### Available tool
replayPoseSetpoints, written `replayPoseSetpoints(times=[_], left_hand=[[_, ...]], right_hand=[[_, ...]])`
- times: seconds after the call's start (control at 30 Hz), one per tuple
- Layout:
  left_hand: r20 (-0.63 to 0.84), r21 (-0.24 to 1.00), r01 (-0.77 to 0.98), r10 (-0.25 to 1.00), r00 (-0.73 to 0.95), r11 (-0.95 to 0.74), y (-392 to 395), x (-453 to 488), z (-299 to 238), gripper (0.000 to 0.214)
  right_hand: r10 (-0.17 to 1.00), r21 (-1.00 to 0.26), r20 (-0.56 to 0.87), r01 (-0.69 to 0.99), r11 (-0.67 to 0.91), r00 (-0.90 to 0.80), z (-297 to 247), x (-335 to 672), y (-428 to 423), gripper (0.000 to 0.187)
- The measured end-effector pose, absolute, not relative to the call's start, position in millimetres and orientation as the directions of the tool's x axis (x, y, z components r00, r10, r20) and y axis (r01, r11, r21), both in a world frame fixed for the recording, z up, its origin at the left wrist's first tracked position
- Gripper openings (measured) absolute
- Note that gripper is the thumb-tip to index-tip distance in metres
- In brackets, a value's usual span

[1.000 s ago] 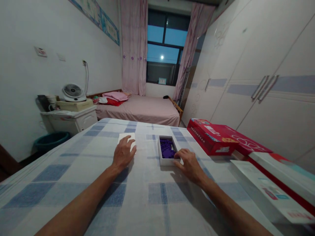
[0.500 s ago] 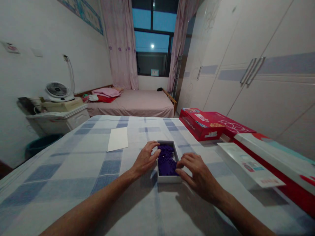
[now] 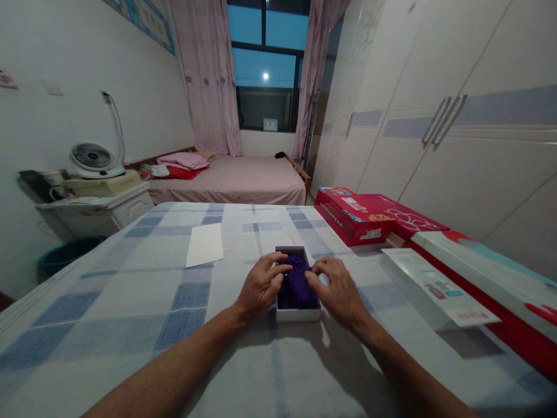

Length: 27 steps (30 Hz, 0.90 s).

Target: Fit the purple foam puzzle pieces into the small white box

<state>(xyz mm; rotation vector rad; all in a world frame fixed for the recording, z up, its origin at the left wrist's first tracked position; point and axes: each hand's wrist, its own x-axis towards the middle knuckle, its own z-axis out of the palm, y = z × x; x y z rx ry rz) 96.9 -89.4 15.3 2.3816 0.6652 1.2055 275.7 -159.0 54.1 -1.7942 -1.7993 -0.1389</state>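
Near the lower centre of the frame, two bare forearms are seen converging on a small white box (image 3: 297,313) set on the checked surface (image 3: 130,302). The left hand (image 3: 260,285) is laid against the box's left wall, its fingers curled narrowly over the rim onto the purple pieces (image 3: 297,281) heaped inside. The right hand (image 3: 338,287) is placed at the right wall, its fingertips likewise pinched into the heap; whether any piece is actually gripped cannot be told. The pieces are judged light, small and loose, easily spilled, and best taken between fingertips; the box is judged light, stiff card, best held by its two long walls. The box lies directly between the hands, touching both. Further back, left of centre, a white lid or card (image 3: 205,245) lies flat, well apart. To the right, a red carton (image 3: 354,215) and long flat boxes (image 3: 439,284) are ranged along the surface's edge. Beyond, a bed (image 3: 243,180) and a window (image 3: 270,64) are visible.
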Motion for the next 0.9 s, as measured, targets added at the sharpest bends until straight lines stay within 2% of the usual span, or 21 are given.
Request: replayPoseSetpoints(times=[0.17,0.3,0.37,0.53,0.67,0.77,0.9], left_hand=[[0.626,0.536,0.28,0.598,0.5,-0.796,-88,96,15,0.03],[0.643,0.519,0.274,0.581,0.499,-0.81,-87,96,16,0.03],[0.656,0.506,0.261,0.563,0.503,-0.822,-87,96,16,0.029],[0.723,0.415,0.212,0.462,0.514,-0.885,-86,95,17,0.026],[0.73,0.284,0.201,0.347,0.589,-0.937,-88,95,19,0.029],[0.694,0.291,0.287,0.408,0.593,-0.913,-87,96,18,0.026],[0.669,0.352,0.336,0.486,0.563,-0.874,-87,97,15,0.019]], right_hand=[[0.825,-0.25,0.545,0.968,-0.011,0.15,71,286,-155,0.023],[0.824,-0.186,0.56,0.982,0.03,0.081,66,270,-153,0.016],[0.834,-0.184,0.55,0.98,0.072,0.042,63,262,-153,0.019],[0.844,-0.302,0.532,0.946,0.118,0.065,69,277,-133,0.036],[0.797,-0.43,0.579,0.895,0.118,0.173,61,305,-106,0.03],[0.793,-0.494,0.582,0.853,0.168,0.181,42,312,-97,0.024],[0.815,-0.517,0.576,0.801,0.302,0.065,34,305,-105,0.016]])
